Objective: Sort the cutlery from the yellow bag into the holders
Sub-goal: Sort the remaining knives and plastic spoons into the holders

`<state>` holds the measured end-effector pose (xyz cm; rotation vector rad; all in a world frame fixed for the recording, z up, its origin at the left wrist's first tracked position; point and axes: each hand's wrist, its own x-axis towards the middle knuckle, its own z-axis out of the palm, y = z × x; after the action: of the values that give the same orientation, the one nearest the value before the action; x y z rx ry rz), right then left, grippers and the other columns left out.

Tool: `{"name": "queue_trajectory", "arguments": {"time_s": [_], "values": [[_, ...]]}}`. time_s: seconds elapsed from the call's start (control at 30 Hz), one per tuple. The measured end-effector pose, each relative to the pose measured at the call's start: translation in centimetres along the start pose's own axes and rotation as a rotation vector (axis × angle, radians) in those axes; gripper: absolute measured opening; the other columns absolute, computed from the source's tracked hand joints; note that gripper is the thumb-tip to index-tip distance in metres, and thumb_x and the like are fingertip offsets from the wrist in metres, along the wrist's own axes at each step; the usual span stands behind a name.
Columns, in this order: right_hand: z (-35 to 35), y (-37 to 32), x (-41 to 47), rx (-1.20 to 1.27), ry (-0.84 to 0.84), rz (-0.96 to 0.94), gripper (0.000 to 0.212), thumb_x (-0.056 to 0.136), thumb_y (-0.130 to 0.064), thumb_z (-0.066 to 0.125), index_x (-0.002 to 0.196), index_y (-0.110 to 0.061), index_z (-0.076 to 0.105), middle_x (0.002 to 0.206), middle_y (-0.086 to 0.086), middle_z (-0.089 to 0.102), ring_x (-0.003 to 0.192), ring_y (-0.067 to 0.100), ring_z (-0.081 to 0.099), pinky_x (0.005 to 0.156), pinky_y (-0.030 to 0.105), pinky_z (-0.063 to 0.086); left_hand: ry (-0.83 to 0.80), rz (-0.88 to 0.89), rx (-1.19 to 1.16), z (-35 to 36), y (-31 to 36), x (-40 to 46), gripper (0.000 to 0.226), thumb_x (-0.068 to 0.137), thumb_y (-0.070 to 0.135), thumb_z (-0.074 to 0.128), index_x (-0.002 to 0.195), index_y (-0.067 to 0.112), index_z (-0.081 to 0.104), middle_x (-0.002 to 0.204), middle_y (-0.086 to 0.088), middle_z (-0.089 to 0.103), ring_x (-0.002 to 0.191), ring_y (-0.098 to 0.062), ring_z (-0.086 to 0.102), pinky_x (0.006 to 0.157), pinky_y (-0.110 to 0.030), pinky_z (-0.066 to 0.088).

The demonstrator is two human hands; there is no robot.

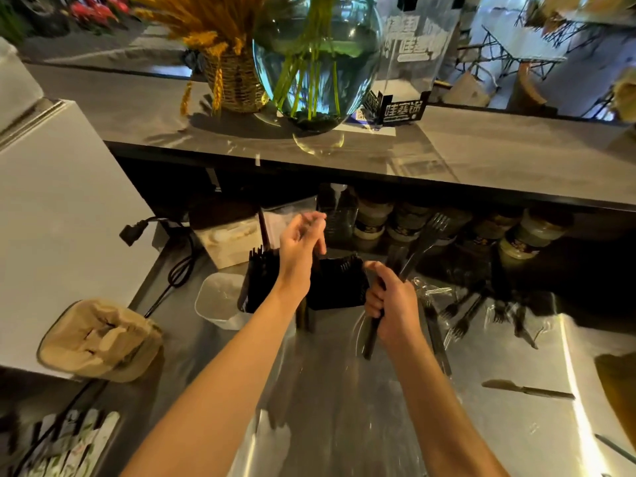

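Forks in our right fist, two dark holders just ahead; the yellow bag is nowhere in view.

Our right hand [390, 306] is clenched round a bundle of black forks [418, 249], tines up and fanned, handles poking out below the fist; our left hand [303, 235] hovers above the holders with fingers loosely curled, grasping nothing that we can make out; the left holder [256, 282] and the right holder [335, 285] stand side by side, both already bristling with dark cutlery; more forks lie in clear wrap [464, 315] on the steel counter [344, 407]; we judge the risks thus: the bundle may splay and shed a fork as it tips; tines may snag on those already standing; a knock could topple a crowded holder.
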<state>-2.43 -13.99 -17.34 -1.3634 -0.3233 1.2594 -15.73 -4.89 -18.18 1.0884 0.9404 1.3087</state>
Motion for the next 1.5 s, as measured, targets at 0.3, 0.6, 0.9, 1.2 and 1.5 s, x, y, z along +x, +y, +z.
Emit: {"name": "queue_trajectory", "arguments": {"time_s": [0.3,0.6,0.9,1.2,1.5], "values": [[0.6,0.8,-0.6,0.005,-0.014,0.020,0.016,0.099,-0.019,0.057,0.093,-0.011,0.069,0.054,-0.002,0.034,0.046,0.011,0.028,0.044,0.026,0.020,0.038,-0.170,0.227,0.3,-1.9,-1.0,0.039,0.103,0.025,0.042,0.073,0.007,0.060,0.056,-0.006,0.054,0.052,-0.016,0.051,0.074,-0.032,0.047],[0.1,0.7,-0.8,0.018,-0.020,0.004,0.014,0.097,-0.018,0.059,0.094,-0.010,0.069,0.052,-0.003,0.033,0.043,0.010,0.028,0.041,0.025,0.020,-0.211,0.105,0.580,0.0,-1.3,-1.4,0.024,0.101,0.012,0.048,0.102,0.009,0.072,0.078,-0.005,0.069,0.073,-0.012,0.065,0.067,-0.023,0.053],[-0.1,0.3,-1.1,0.032,-0.033,-0.011,0.017,0.099,-0.019,0.058,0.098,-0.007,0.070,0.051,-0.004,0.034,0.043,0.010,0.029,0.040,0.024,0.021,-0.070,0.267,1.068,0.9,-2.7,-3.0,0.056,0.100,0.042,0.026,0.132,0.010,0.060,0.135,-0.008,0.060,0.119,-0.025,0.059,0.098,-0.042,0.051],[0.0,-0.9,-2.5,0.127,-0.267,0.050,0.046,0.103,-0.051,0.042,0.082,-0.013,0.057,0.055,-0.002,0.028,0.042,0.007,0.023,0.035,0.019,0.018,-0.502,-0.195,1.423,1.7,-4.0,-2.5,0.057,0.108,0.039,0.013,0.159,0.017,0.005,0.168,-0.003,0.002,0.154,-0.024,-0.009,0.124,-0.041,-0.001],[0.7,-1.9,-2.9,0.321,-0.224,-0.039,0.021,0.107,-0.022,0.041,0.104,-0.005,0.053,0.064,0.005,0.046,0.044,0.010,0.035,0.037,0.020,0.029,-0.227,-0.518,0.329,1.0,1.9,-5.5,0.066,0.104,0.056,0.021,0.126,0.010,0.064,0.119,-0.009,0.070,0.108,-0.021,0.066,0.095,-0.038,0.049]]}}
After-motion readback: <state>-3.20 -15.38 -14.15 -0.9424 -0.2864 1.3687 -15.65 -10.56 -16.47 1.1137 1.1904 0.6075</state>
